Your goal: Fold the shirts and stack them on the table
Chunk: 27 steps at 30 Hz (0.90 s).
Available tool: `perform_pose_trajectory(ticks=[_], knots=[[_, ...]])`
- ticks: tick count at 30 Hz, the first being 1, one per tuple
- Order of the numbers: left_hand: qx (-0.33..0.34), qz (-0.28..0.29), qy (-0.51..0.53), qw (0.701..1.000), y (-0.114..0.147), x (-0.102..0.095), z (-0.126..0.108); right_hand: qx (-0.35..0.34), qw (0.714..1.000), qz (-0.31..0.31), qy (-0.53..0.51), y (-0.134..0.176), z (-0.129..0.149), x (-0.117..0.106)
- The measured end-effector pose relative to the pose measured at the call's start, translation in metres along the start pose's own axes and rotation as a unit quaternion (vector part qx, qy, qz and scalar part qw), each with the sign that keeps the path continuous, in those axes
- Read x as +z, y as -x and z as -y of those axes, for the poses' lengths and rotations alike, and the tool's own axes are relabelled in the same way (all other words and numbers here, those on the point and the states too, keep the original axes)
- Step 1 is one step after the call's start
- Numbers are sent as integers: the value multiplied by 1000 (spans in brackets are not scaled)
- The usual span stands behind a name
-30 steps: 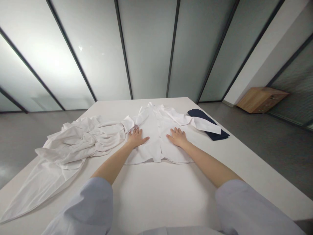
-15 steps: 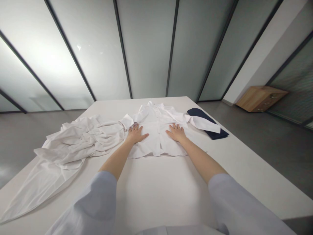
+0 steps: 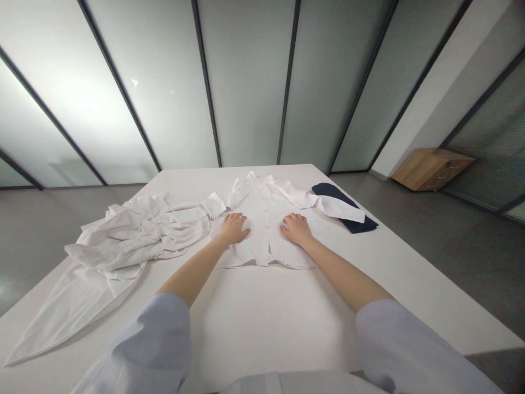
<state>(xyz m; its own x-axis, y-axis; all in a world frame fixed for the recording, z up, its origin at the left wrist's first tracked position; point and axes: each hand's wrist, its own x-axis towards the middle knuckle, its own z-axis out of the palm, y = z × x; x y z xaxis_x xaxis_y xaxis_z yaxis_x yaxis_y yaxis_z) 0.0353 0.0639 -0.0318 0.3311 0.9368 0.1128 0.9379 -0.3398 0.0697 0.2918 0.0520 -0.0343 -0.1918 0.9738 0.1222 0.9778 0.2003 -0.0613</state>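
Note:
A white button-up shirt (image 3: pixel 266 210) lies spread flat on the table, collar at the far end and hem toward me. My left hand (image 3: pixel 234 228) rests on the left side of its front, fingers bent a little and apart from the thumb. On the right side of the front lies my right hand (image 3: pixel 297 228), likewise loosely curved and holding nothing. The shirt's right sleeve reaches across a folded dark navy cloth (image 3: pixel 356 224). Left of the shirt is a crumpled heap of white fabric (image 3: pixel 143 235), touching or close to the left sleeve.
The white table (image 3: pixel 270 323) extends toward me and to both sides. One long tail of the white heap trails to the table's left front. Beyond stand frosted glass panels (image 3: pixel 250 82) with dark frames. A wooden drawer cabinet (image 3: pixel 432 169) sits on the floor at right.
Both hands have slid slightly toward me over the shirt, and their fingers are more bent than before. The shirt front looks smoother, with its buttons showing. The camera view has shifted slightly.

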Motion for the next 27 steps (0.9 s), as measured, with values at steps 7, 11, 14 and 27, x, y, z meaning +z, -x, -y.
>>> perform_pose_trajectory(ticks=[7,11,14,27], knots=[[171,67,135,974,26,-21,-33,-81,984,129,-92,28,30,-28],[253,80,99,959,49,-22,-40,-112,971,191,-87,43,36,-35],[268,72,87,957,60,-19,-40,-154,960,208,-104,51,33,-38],[273,53,114,954,64,-17,-48,-200,890,296,-285,43,8,-41]])
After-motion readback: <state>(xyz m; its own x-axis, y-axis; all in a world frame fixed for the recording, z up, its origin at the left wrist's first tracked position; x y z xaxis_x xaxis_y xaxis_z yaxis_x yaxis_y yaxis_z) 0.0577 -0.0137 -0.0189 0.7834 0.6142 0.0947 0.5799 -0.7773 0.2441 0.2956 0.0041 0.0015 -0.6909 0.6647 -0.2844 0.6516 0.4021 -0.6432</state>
